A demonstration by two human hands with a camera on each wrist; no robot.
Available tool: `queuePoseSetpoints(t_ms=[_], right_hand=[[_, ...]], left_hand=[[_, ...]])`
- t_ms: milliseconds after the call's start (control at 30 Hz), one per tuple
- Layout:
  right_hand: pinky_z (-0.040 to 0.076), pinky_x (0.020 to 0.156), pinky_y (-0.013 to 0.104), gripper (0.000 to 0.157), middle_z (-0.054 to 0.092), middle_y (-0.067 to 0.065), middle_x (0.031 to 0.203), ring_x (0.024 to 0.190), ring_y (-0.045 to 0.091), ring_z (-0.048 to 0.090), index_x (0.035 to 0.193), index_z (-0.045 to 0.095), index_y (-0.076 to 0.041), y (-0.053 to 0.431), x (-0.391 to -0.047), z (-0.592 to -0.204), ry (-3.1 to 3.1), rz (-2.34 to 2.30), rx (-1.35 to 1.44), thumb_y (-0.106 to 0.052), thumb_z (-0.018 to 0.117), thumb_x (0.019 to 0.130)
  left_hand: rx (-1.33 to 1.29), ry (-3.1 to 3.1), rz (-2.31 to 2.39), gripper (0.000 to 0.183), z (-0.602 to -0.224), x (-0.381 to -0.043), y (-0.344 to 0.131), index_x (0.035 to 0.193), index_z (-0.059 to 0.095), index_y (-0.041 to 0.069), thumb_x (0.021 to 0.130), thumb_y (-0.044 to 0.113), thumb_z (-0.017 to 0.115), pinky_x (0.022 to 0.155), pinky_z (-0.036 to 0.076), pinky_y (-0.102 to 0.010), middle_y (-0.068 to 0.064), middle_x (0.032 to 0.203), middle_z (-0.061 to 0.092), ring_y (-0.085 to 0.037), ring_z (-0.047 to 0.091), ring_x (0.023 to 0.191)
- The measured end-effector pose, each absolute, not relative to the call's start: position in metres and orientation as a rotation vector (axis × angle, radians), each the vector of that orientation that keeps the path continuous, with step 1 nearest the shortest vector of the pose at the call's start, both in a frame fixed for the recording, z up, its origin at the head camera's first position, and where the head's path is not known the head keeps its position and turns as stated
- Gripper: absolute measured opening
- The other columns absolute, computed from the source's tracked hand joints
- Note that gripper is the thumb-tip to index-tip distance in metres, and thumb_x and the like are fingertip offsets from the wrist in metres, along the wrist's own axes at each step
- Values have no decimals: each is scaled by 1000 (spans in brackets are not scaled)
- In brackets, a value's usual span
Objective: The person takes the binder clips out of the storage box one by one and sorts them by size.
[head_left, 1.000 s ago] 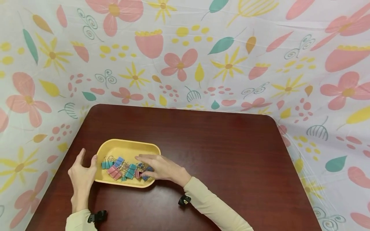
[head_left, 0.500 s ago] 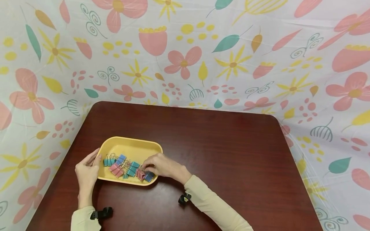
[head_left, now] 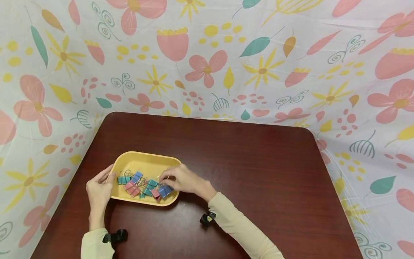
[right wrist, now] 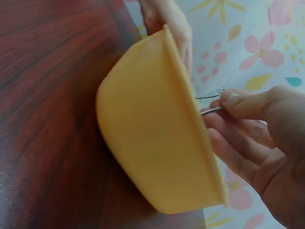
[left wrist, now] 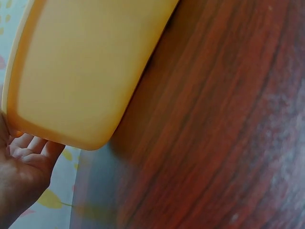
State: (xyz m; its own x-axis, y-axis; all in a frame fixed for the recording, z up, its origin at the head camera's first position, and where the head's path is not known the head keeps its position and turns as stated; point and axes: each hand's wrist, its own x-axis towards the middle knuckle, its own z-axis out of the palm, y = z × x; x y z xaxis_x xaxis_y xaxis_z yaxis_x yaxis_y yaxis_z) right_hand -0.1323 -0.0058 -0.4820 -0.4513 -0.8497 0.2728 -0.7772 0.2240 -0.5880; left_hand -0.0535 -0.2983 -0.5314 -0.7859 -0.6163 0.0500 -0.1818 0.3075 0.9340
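A yellow tray (head_left: 129,155) holds several binder clips in teal, pink and blue. My left hand (head_left: 99,189) grips its left end, the thumb at the rim and the fingers along the outside wall, as the left wrist view also shows of the hand (left wrist: 28,167). Over the tray's right end, my right hand (head_left: 185,180) pinches the wire handles of a blue binder clip (head_left: 165,190). In the right wrist view, silver wire handles (right wrist: 209,110) rise above the rim to my thumb and fingertips; the clip's body is hidden behind the tray wall. Beside it lie a pink clip (head_left: 155,194) and a teal clip (head_left: 150,187).
The dark reddish-brown table (head_left: 245,180) extends to the right of the tray and behind it. A flower-patterned white cloth (head_left: 207,54) hangs along its back and sides. Both wrists carry black camera straps (head_left: 116,236).
My left hand has come from beside the tray to grip its left end. My right fingers have closed on the blue clip's handles, and the clip has shifted up slightly from the pile.
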Motion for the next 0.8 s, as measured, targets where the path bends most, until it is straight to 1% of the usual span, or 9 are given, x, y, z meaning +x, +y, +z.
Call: queuePoseSetpoints(t_ms=[33,133,233,333,400,467,600,667,800], right_hand=[[49,77,7,10,78,-2,100,85,1,68,100,78,-9,-6,-133,-481,2379,-1080,-1585,-11,69,97],[48,70,7,8,77,-1,98,81,1,67,98,77,-9,-5,-136,-476,2421,-1196,-1569,-9,69,97],[50,69,7,7,77,1,97,82,5,69,98,76,-8,-4,-138,-472,2460,-1294,-1511,-8,69,97],[54,72,10,7,77,3,97,86,9,72,98,75,-6,0,-142,-468,2479,-1377,-1430,-6,68,97],[55,73,11,8,77,4,96,85,10,73,98,75,-5,4,-146,-465,2509,-1410,-1388,-5,67,96],[55,73,12,8,76,4,94,82,9,72,97,75,-5,8,-151,-462,2546,-1434,-1353,-4,68,96],[55,70,13,7,76,4,90,75,7,71,96,75,-5,19,-160,-457,2626,-1478,-1285,-4,68,95],[56,67,14,6,75,4,87,72,7,70,96,74,-5,25,-166,-455,2669,-1492,-1249,-4,69,95],[56,64,19,6,74,5,84,70,8,68,95,73,-6,43,-177,-451,2784,-1466,-1164,-4,67,96]], left_hand=[[708,-2179,-1483,28,-531,-54,-298,121,75,6,93,9,74,68,50,-4,-7,107,73,20,62,75],[698,-2175,-1492,28,-531,-56,-298,121,75,5,93,9,72,69,50,-4,-16,111,72,19,62,77],[700,-2171,-1492,28,-532,-56,-298,121,75,5,93,8,72,70,50,-4,-19,112,71,19,63,77],[709,-2166,-1482,28,-533,-55,-299,121,75,5,93,8,72,69,50,-4,-18,111,72,19,63,77],[709,-2154,-1488,28,-533,-56,-299,121,75,5,93,9,72,69,51,-4,-11,108,74,19,63,77],[714,-2136,-1506,28,-533,-56,-299,121,75,5,93,10,73,69,51,-4,3,102,76,18,63,76],[731,-2116,-1539,29,-533,-54,-299,121,75,6,93,12,74,67,50,-4,30,84,68,18,64,75],[733,-2121,-1538,29,-533,-53,-299,122,75,6,93,13,74,67,50,-4,35,80,64,18,63,74],[723,-2130,-1537,29,-535,-52,-298,122,75,6,93,13,73,66,50,-4,36,80,63,19,63,75]])
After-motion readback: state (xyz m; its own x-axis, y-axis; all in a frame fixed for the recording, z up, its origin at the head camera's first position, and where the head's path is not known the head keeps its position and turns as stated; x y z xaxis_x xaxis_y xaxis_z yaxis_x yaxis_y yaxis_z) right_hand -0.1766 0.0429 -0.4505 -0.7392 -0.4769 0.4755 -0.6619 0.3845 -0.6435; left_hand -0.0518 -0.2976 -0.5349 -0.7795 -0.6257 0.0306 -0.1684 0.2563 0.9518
